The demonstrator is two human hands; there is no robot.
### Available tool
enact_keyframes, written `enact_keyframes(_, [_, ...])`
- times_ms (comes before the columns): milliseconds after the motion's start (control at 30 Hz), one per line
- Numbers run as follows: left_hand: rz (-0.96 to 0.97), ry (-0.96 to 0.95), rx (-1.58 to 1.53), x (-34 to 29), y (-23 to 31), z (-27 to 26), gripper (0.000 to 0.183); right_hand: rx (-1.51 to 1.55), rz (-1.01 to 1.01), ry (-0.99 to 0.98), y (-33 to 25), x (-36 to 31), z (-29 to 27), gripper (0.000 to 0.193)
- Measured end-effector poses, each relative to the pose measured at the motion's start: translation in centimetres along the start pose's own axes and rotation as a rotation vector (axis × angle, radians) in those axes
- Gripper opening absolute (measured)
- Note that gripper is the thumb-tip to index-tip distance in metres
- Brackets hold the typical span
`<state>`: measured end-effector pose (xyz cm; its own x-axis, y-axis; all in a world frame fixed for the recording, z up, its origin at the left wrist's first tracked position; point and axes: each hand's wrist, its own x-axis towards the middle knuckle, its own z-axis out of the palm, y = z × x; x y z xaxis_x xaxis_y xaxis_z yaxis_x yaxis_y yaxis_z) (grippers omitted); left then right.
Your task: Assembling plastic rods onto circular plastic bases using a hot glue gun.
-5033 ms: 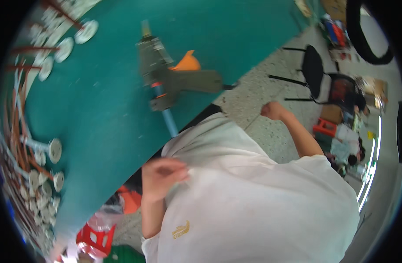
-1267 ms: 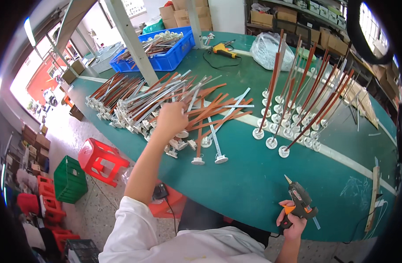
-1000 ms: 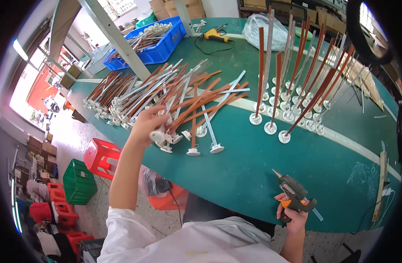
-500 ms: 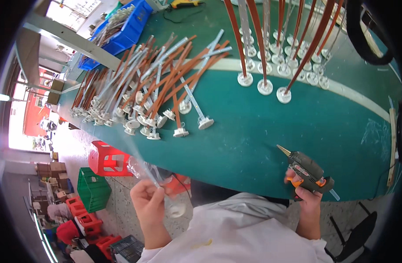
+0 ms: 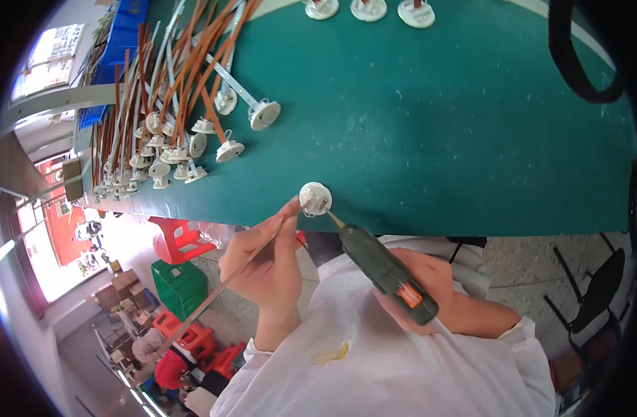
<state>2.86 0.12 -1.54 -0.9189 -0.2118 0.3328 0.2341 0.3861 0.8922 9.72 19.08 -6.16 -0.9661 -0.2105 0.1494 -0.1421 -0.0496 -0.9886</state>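
Glue gun (image 5: pixel 384 267) at a white disc (image 5: pixel 316 198), near edge of the green table (image 5: pixel 457 139)
From my end, I see the left hand (image 5: pixel 268 260) pinching a thin strip (image 5: pixel 229 279) by the disc; the right hand (image 5: pixel 424 278), just off the table, grips the gun, nozzle (image 5: pixel 335 219) at the disc's rim. More strips (image 5: pixel 186 90) pile on the table's left.

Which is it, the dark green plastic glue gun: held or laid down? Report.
Held. The right hand grips the glue gun, its tapered nozzle pointing at the round white plastic disc near the left hand.
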Motion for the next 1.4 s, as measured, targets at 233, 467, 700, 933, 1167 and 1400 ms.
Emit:
enact_keyframes(233, [0.005,-0.097,0.157,0.8,0.5,-0.6,0.012,-0.027,-0.048,-0.023,0.4,0.9,0.4,0.032])
enact_keyframes(467, [-0.025,-0.172,0.143,1.5,0.8,-0.8,0.014,-0.006,0.002,-0.044,0.6,1.3,0.9,0.039])
enact_keyframes(700, [-0.086,-0.147,0.164,1.5,0.8,-0.9,0.015,-0.012,-0.021,-0.051,0.8,1.4,0.6,0.038])
enact_keyframes(933, [-0.058,-0.152,0.166,1.5,0.8,-0.9,0.014,0.012,0.057,-0.079,0.6,1.2,0.6,0.033])
enact_keyframes(1167, [-0.071,-0.171,0.181,1.6,0.8,-1.1,0.014,-0.008,0.059,-0.052,0.8,1.0,0.8,0.031])
enact_keyframes(1400, [-0.065,-0.175,0.189,1.6,0.8,-1.1,0.014,-0.065,0.017,-0.026,0.9,1.3,1.0,0.027])
